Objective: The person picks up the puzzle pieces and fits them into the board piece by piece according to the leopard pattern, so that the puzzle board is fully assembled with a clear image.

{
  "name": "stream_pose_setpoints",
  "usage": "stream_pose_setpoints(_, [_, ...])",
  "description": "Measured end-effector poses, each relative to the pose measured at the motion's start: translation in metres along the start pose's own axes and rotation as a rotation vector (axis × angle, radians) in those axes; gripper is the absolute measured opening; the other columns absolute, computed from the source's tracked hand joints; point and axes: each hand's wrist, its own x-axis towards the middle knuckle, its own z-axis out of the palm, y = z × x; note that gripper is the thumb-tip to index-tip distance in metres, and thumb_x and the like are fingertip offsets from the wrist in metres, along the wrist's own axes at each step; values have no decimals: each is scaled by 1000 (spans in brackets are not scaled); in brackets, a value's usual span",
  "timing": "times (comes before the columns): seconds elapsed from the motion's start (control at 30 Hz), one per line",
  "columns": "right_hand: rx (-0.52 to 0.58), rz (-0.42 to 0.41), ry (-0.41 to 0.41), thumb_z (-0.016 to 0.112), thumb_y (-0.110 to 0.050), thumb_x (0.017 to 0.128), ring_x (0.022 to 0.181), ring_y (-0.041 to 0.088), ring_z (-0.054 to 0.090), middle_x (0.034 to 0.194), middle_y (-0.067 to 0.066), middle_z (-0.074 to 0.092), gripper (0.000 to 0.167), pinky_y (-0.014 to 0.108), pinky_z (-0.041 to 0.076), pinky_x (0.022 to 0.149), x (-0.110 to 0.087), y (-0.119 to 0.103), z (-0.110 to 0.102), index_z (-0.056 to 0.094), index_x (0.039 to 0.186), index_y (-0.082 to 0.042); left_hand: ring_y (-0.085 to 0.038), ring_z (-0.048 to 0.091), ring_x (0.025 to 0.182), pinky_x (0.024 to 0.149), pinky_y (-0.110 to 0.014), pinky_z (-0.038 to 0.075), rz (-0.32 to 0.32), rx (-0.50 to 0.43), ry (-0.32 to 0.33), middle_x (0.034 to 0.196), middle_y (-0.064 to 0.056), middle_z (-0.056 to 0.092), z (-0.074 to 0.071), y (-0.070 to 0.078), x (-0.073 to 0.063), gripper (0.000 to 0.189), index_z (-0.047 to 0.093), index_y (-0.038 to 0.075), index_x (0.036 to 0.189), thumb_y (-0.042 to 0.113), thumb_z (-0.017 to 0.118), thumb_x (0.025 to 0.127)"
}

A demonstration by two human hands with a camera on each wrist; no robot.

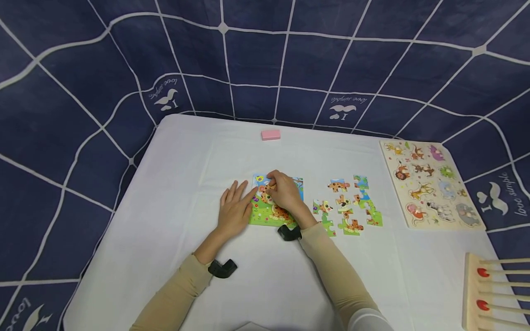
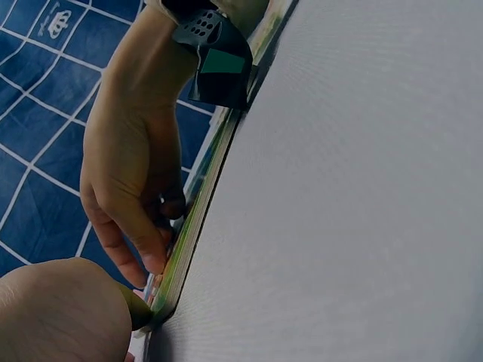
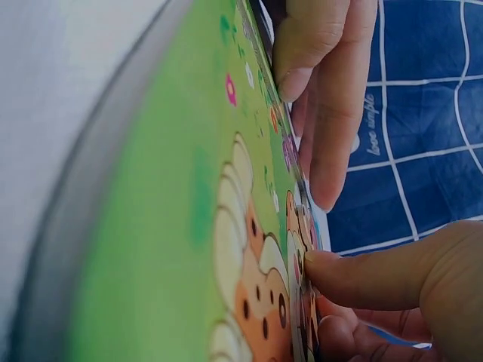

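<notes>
A small jigsaw puzzle board (image 1: 265, 219) with a spotted leopard cub on green grass lies at mid-table. My left hand (image 1: 233, 211) rests flat along its left side, fingers extended and thumb at the board's edge. Over the upper middle of the board, my right hand (image 1: 285, 193) pinches a puzzle piece (image 1: 271, 187) between thumb and fingers, low against the picture; the hand hides much of it. From the right wrist view, the right thumb (image 3: 362, 275) presses close to the leopard picture (image 3: 264, 302).
Several loose puzzle pieces (image 1: 352, 225) lie right of the board. A pink block (image 1: 271, 135) sits at the back. Along the right side are a wooden animal board (image 1: 428, 202) and a wooden rack with sticks (image 1: 472, 289). Blue grid cloth (image 1: 256, 55) hangs behind the table.
</notes>
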Motion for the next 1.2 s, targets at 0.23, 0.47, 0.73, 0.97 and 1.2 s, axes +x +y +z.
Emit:
stream_pose_setpoints(0.23, [35,-11,-12,70,-6,87,79,21,59,97,11,65,36,35,49,73,-3,-1,-9,60,122,0,-40,15,149,118,-57,11,5,17,-6,157,-17,32,2,2,1,47,49,16,145,16,45,98])
stream_pose_setpoints(0.47, [61,-28,-4,67,-7,90,78,20,55,101,14,62,37,31,45,70,-9,2,-39,59,125,0,-38,12,149,119,-56,9,-20,7,-22,158,-15,30,1,5,1,47,47,16,146,18,42,99])
stream_pose_setpoints(0.73, [86,-2,41,66,-7,91,85,27,57,107,19,60,41,36,45,73,-25,36,-75,56,130,1,-36,10,151,120,-54,6,-48,10,-46,160,-14,27,-1,3,1,48,46,18,147,19,42,100])
stream_pose_setpoints(0.97, [97,109,140,65,-7,91,89,30,56,110,21,58,42,34,43,72,-44,83,-108,55,132,1,-38,11,150,119,-55,8,-38,15,-34,159,-15,27,0,1,1,48,46,17,147,19,42,99])
stream_pose_setpoints(1.2, [74,196,255,65,-8,92,92,30,55,111,22,58,44,31,44,69,-59,117,-133,54,133,0,-36,9,151,119,-54,5,-46,2,-43,160,-13,26,2,0,1,47,46,18,147,18,42,100])
